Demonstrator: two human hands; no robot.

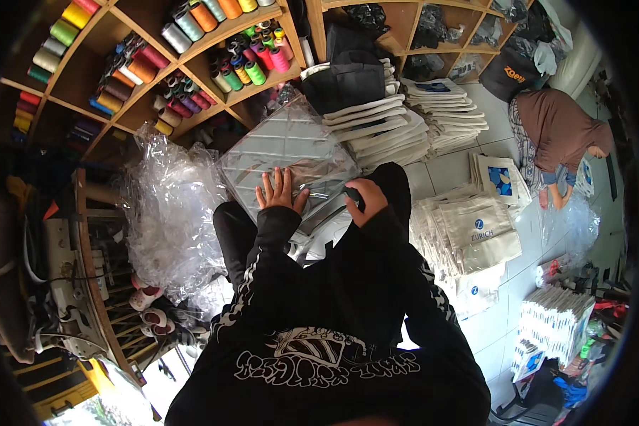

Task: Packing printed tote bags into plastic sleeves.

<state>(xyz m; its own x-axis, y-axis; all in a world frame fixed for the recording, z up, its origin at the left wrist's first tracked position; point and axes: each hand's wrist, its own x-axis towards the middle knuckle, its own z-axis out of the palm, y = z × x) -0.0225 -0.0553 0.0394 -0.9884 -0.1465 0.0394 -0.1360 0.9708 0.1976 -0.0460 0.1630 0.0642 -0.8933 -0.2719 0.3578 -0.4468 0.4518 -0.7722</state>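
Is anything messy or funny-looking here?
Yes. A crumpled heap of clear plastic bags sprawls loose on the person's left, unlike the neat cloth bag stacks. The left hand lies flat on a grey quilted item in plastic; the right hand grips its edge.

one head view — looks steeply down, close over the lap, fisheye-bent toward the rim.

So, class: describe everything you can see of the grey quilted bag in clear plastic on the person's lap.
The grey quilted bag looks flat and squarish, stitched in a diamond pattern, sealed inside a shiny, crinkled clear plastic sleeve. It lies tilted across the person's knees. The left hand presses flat on its lower edge, fingers spread; the right hand is curled at its lower right corner.
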